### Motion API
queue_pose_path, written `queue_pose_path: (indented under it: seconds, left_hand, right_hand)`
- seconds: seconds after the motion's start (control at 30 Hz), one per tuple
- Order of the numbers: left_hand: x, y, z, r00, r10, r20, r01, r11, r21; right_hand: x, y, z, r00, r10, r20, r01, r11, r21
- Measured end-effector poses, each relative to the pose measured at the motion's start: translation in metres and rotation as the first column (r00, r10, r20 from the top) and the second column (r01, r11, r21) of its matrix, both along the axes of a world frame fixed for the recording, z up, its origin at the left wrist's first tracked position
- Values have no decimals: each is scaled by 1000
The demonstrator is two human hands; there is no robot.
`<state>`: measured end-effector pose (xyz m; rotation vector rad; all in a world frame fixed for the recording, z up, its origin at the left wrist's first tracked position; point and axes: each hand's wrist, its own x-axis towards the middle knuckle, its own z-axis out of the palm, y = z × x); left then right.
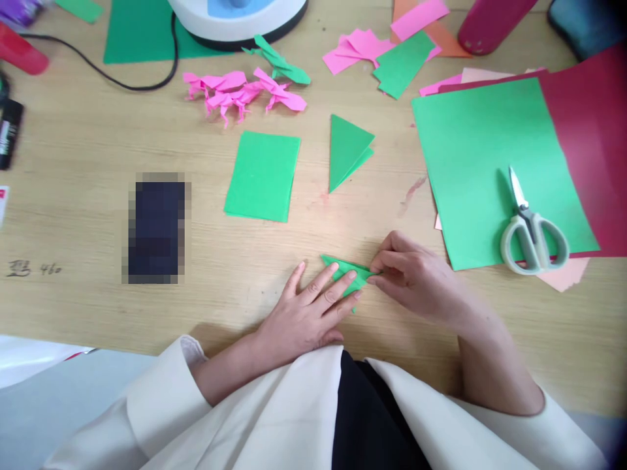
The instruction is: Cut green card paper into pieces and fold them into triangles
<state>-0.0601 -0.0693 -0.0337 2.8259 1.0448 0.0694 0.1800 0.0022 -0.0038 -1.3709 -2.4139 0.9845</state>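
A small folded green paper (347,268) lies on the table close to my body. My left hand (313,303) is spread flat over it, fingers apart, pressing it against the wood. With thumb and fingertips, my right hand (411,274) pinches the paper's right corner. Beyond my hands sit a stack of green paper squares (263,176) and a folded green triangle (349,151). Part of the paper is hidden beneath my left fingers.
Scissors (531,228) rest on a large green sheet (480,150) at right. Pink folded figures (230,91) and a green one (280,63) lie toward the back, near a white device base (240,23). A blurred-out dark rectangle (155,228) is at left.
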Motion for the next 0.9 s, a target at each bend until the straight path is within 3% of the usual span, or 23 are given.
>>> queue_pose_path:
  seconds: [0.47,0.9]
  left_hand:
    - [-2,4,-2,999,-22,43,23,999,-35]
    - [-2,5,-2,999,-28,46,31,998,-50]
  right_hand:
    - [-2,0,-1,1000,16,-7,-16,1000,15]
    - [-5,-5,-3,997,-78,-6,78,995,63]
